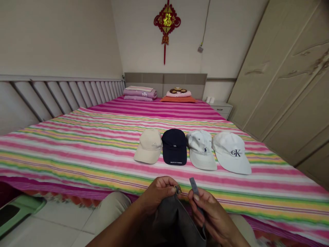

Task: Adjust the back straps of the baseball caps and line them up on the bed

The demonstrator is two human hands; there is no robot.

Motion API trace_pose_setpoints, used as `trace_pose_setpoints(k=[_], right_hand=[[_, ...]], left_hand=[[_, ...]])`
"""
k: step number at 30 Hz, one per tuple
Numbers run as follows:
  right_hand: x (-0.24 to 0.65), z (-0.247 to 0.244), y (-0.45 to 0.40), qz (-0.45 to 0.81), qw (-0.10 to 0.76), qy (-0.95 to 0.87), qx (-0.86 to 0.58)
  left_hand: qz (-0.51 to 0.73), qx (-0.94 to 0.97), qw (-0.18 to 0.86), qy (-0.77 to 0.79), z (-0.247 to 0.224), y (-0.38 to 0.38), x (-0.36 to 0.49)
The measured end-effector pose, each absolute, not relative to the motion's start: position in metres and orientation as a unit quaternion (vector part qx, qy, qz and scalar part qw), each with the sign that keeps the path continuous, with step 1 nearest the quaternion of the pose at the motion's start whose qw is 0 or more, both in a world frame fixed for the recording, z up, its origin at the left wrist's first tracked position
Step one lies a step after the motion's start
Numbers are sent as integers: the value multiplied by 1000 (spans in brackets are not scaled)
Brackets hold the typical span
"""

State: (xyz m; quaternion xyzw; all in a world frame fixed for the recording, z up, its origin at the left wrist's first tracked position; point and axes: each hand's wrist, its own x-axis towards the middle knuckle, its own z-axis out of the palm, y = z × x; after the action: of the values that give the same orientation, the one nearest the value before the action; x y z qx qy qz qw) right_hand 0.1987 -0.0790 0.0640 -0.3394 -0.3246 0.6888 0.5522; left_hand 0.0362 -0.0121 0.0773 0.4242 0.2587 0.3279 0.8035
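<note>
A dark grey cap (171,218) is held low over my lap, at the near edge of the bed. My left hand (162,190) pinches its small metal buckle (178,189) between thumb and fingers. The loose end of the cap's strap (194,186) sticks up from my right hand (209,209), which is closed on it. Strap and buckle are apart. Beyond my hands lie a beige cap (149,146), a navy cap (174,146), a pale cap with a small dark logo (202,149) and a white cap with letters (232,152), side by side.
The caps lie on a striped bedsheet (84,147). Folded purple bedding (140,93) and a pink pillow (178,93) are at the headboard (185,80). A railing (64,96) runs along the left, wardrobe doors (280,75) along the right. A green stool (23,209) stands on the floor.
</note>
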Motion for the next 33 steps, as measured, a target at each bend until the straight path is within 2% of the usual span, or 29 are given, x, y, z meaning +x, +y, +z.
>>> trace_pose_setpoints(k=[10,19,25,31,33], right_hand=[[181,78,-64,674,499,-390,-380],[172,78,-63,692,501,-357,-378],[170,78,-64,683,536,-320,-378],[165,78,-64,679,543,-321,-376],[164,78,-64,679,542,-326,-373]], left_hand=[[327,465,793,218,74,-12,36],[346,477,780,212,66,-9,35],[385,578,672,257,66,-13,33],[439,702,493,269,65,-13,30],[459,698,483,261,65,-13,31]])
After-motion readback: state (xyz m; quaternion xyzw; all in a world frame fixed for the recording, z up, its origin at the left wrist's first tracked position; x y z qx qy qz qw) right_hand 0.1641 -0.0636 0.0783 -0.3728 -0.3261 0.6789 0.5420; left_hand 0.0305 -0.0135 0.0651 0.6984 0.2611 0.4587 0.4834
